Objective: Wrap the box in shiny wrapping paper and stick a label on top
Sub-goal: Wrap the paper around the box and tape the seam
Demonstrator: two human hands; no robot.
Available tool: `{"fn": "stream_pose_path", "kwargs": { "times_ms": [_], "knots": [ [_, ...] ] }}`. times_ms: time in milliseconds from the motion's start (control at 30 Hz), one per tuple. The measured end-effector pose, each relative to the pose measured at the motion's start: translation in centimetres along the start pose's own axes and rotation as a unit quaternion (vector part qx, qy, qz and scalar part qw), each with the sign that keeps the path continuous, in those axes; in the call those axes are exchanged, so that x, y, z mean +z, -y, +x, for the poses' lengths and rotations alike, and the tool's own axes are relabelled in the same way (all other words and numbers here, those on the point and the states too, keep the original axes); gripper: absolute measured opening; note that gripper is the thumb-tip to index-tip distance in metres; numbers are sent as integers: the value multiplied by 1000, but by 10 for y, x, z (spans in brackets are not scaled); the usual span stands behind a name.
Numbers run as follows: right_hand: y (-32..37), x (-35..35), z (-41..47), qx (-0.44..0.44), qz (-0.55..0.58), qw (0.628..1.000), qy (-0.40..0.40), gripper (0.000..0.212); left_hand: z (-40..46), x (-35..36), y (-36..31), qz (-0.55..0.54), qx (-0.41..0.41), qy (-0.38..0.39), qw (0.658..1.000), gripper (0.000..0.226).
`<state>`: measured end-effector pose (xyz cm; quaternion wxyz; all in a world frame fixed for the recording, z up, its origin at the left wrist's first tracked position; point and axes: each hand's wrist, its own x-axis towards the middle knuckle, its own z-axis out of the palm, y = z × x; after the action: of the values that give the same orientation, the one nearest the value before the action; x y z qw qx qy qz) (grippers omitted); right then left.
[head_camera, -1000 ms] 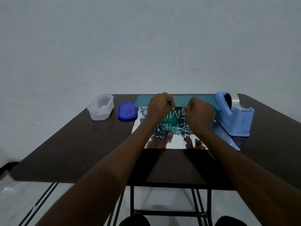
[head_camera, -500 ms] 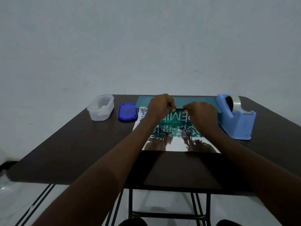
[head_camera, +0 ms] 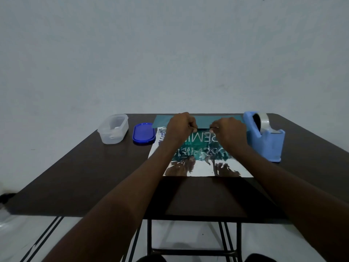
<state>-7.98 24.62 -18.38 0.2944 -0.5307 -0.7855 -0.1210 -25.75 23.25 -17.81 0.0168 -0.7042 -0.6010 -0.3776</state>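
Head view: box (head_camera: 200, 122) edge largely behind both curled hands.

On the shiny wrapping paper (head_camera: 200, 163), mirrored white letters "SEMI" show between the two hands; further letters are hidden, and the smaller print below is unreadable.

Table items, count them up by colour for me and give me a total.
Light blue: 1, the tape dispenser
Dark blue: 1, the lid
Clear: 1, the plastic container
Silver and teal: 1, the shiny wrapping paper, pinched at its far fold by the left hand and right hand
Total: 4
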Motion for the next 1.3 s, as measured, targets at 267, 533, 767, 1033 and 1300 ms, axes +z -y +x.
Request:
{"fn": "stream_pose_path", "kwargs": {
  "times_ms": [267,533,767,1033,1300],
  "knots": [
    [-30,-83,1,120,-77,989,-24,5,-6,-5,-29,295,84,12,952,11],
    [-78,-109,-17,195,-47,978,51,13,4,19,-93,143,141,67,977,49],
    [-93,-116,-9,272,21,955,115,25,13,72,-146,26,145,218,965,120],
    [-106,-117,0,374,228,887,144,26,22,89,-145,78,126,222,964,135],
    [-101,-125,-23,400,427,810,25,25,21,93,-145,72,118,215,967,136]
  ]
}}
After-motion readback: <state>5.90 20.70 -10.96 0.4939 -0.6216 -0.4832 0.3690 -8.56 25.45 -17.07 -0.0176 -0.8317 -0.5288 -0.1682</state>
